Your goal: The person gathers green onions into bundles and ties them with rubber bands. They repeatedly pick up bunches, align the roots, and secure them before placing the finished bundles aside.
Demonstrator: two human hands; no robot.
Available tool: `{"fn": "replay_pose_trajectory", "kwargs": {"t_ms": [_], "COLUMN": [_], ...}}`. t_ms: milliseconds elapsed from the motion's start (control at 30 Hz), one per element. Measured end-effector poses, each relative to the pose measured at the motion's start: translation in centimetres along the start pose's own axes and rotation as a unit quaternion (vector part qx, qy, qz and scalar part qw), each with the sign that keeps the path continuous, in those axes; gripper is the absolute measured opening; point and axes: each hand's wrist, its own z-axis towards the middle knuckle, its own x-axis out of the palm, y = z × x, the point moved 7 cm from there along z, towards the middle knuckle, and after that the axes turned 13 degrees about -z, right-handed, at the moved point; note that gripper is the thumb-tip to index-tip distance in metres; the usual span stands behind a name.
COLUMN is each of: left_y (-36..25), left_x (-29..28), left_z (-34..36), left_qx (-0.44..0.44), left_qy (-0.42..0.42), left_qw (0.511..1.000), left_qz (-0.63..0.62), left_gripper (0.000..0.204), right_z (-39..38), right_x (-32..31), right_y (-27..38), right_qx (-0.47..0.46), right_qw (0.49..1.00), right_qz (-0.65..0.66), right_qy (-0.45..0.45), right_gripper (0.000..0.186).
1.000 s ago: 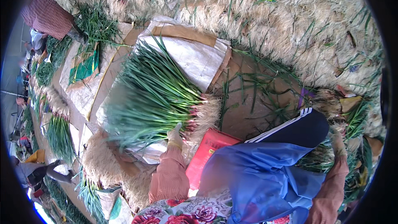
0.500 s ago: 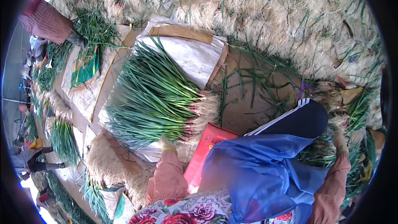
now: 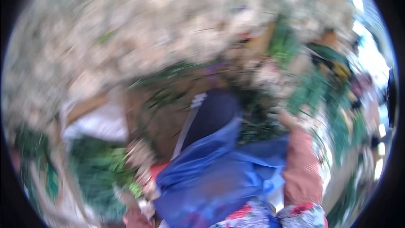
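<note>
Everything in the head view is smeared by motion. My left hand [image 3: 125, 196] is low at the lower left, on or beside the spread bunch of green spring onions [image 3: 90, 173], whose pale roots point right. My right hand [image 3: 290, 120] is out at the right among blurred greens and roots [image 3: 308, 89]; what it touches or holds cannot be made out, and both hands' fingers are indistinct. Between my arms lie my blue plastic apron [image 3: 211, 177] over a dark striped leg [image 3: 215, 110] and a partly hidden red flat object [image 3: 159, 169].
A broad pile of pale roots [image 3: 147, 25] spans the top. A white sack [image 3: 97, 126] sits at left, on a brown floor with loose leaves [image 3: 156, 118]. More greens [image 3: 278, 46] and blurred coloured shapes crowd the right, beside a bright edge.
The view has swung to the right, so the onion bunch and sack now sit lower left. My right forearm reaches further up the picture, and both hands have become blurred.
</note>
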Motion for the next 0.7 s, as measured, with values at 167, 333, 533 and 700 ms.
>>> {"fn": "replay_pose_trajectory", "kwargs": {"t_ms": [167,333,533,700], "left_y": [-22.0,-32.1,-39.9,-60.4], "left_x": [1.9,13.0,14.2,8.7], "left_z": [2.6,6.0,10.5,3.9], "left_qx": [0.303,0.274,0.142,0.254], "left_qy": [-0.024,0.266,0.375,0.448], "left_qw": [0.952,0.922,0.903,0.774], "left_qz": [-0.015,-0.061,-0.156,-0.368], "left_gripper": [0.058,0.055,0.053,0.052], "right_z": [0.1,-7.3,-5.0,2.6], "right_x": [0.4,1.3,-3.1,2.6], "right_y": [-3.0,-15.3,-20.8,-21.6], "right_qx": [0.004,0.100,0.243,0.301], "right_qw": [0.999,0.981,0.869,0.934], "right_qz": [-0.036,0.119,0.365,0.158], "right_qy": [0.022,-0.113,-0.229,-0.111], "right_gripper": [0.045,0.035,0.032,0.043]}}
